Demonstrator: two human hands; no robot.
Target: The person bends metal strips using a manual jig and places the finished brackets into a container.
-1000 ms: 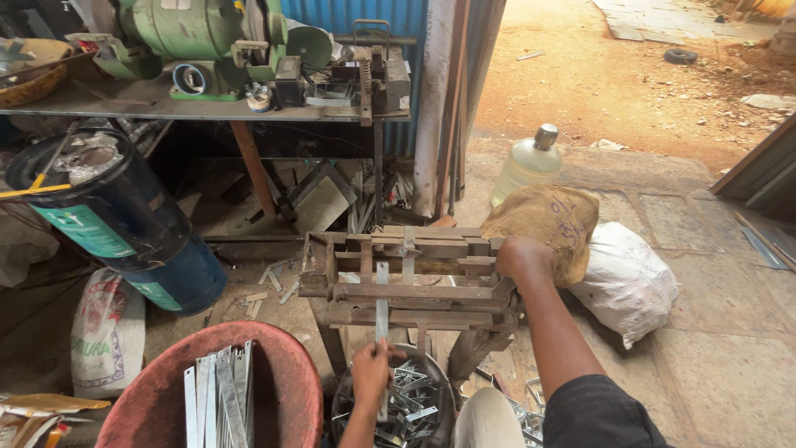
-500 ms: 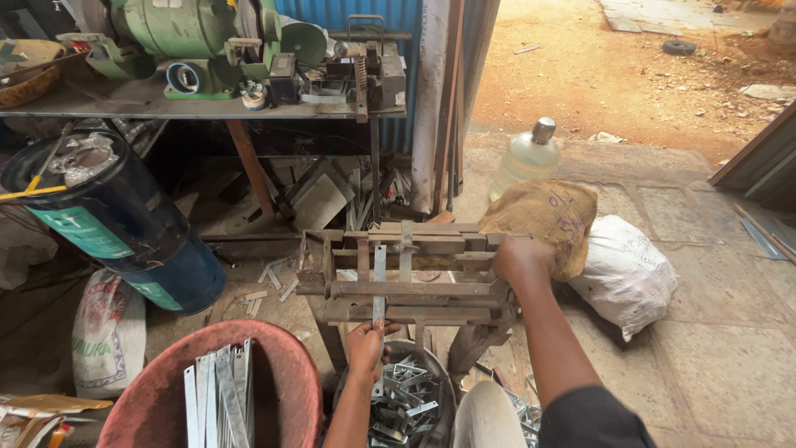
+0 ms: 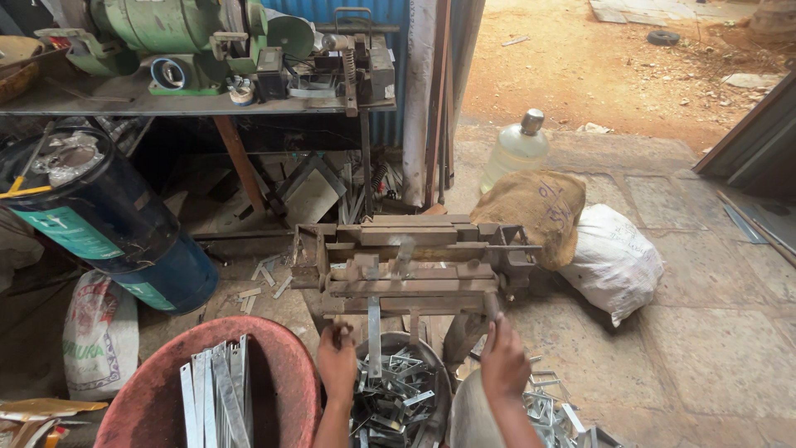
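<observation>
A rusty hand-worked metal press [image 3: 406, 265] stands on the floor in front of me. A flat grey metal strip [image 3: 373, 328] sticks out of its front, pointing down toward a round pan of bent metal pieces [image 3: 398, 398]. My left hand [image 3: 337, 363] hovers just left of that strip with curled fingers; whether it grips anything is unclear. My right hand [image 3: 502, 363] is closed around the end of the press lever [image 3: 491, 309], low at the machine's right front. More bent pieces lie loose on the floor [image 3: 547, 411] by my right arm.
A red tub [image 3: 282, 365] with several flat strips [image 3: 215, 398] sits at the lower left. A blue drum [image 3: 108, 224] and a white bag [image 3: 99, 340] are on the left. A burlap sack [image 3: 531, 207], a white sack [image 3: 613, 257] and a plastic bottle [image 3: 516, 149] are on the right. A shelf holds a green grinder [image 3: 166, 25].
My right hand has come from the machine's upper right side down toward me with the lever. My left hand has shifted left, off the strip it was holding.
</observation>
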